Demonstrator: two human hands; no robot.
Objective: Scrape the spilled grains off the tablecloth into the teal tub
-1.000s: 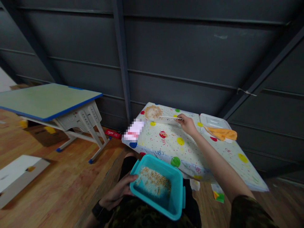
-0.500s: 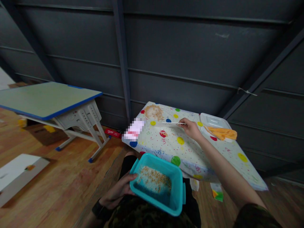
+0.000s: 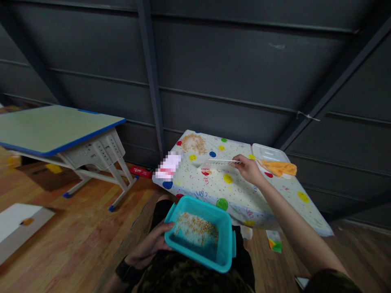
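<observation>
My left hand (image 3: pixel 153 245) grips the left edge of a turquoise plastic basin (image 3: pixel 225 234) that sits over my lap. Yellowish bean-like pieces and whitish grains (image 3: pixel 197 228) lie across its floor. Over the table, my right hand (image 3: pixel 248 169) pinches the right end of a thin white slotted sheet (image 3: pixel 220 163), its face tilted toward me. Just below the sheet, a few of the pieces (image 3: pixel 210 172) show on the cloth, partly hidden by it. A larger patch of beans and white grains (image 3: pixel 194 143) is spread at the table's far left corner.
A polka-dot cloth (image 3: pixel 241 191) covers the table. On its right lie a white lid (image 3: pixel 269 153) and an orange cloth (image 3: pixel 279 167); a blurred pink-white item (image 3: pixel 168 166) is at the left. Another desk (image 3: pixel 61 124) stands left, and a dark panelled wall (image 3: pixel 220 53) rises behind.
The white sheet has tipped from nearly edge-on so that more of its slotted face shows, lower over the small beans. The view has shifted slightly; my left hand keeps its hold.
</observation>
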